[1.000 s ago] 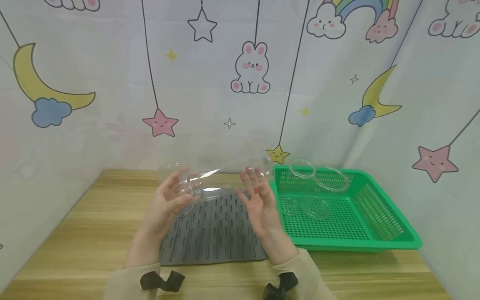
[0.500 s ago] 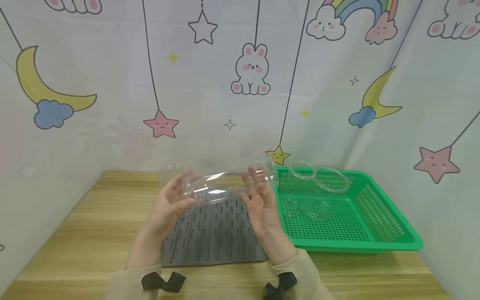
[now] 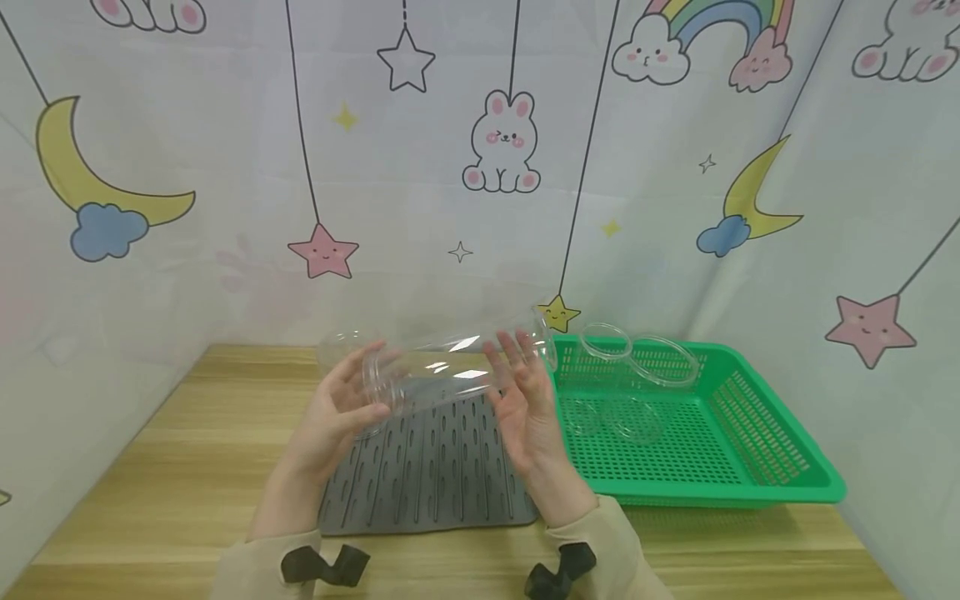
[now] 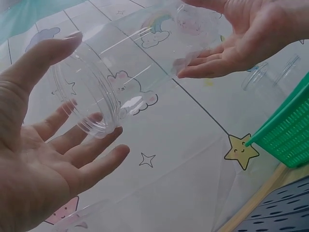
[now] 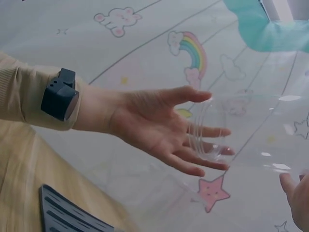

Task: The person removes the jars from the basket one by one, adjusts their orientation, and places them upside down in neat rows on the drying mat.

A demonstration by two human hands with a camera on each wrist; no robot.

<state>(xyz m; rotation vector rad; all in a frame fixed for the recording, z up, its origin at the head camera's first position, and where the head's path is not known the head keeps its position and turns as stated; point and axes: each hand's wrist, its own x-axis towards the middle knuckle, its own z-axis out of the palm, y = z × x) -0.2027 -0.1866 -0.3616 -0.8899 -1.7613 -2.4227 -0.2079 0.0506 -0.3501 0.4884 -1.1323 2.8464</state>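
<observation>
A large clear plastic jar lies sideways in the air between both hands, over the grey mat, its right end slightly higher. My left hand holds the threaded neck between thumb and fingers. Around the other end, my right hand has its thumb on one side and fairly straight fingers on the other. In the right wrist view, the left hand spreads its fingers behind the neck; only fingertips of the right hand show. Glare and transparency blur the jar's outline.
A green basket stands at right with two clear jars upright in it. Another clear jar stands behind the left hand, partly hidden. The grey ridged mat lies on the wooden table, before a printed curtain.
The jar has tilted slightly, its left end lower and right end a little higher, and the glints on it have shifted. Both hands stay at its ends; the right fingers have drawn closer together.
</observation>
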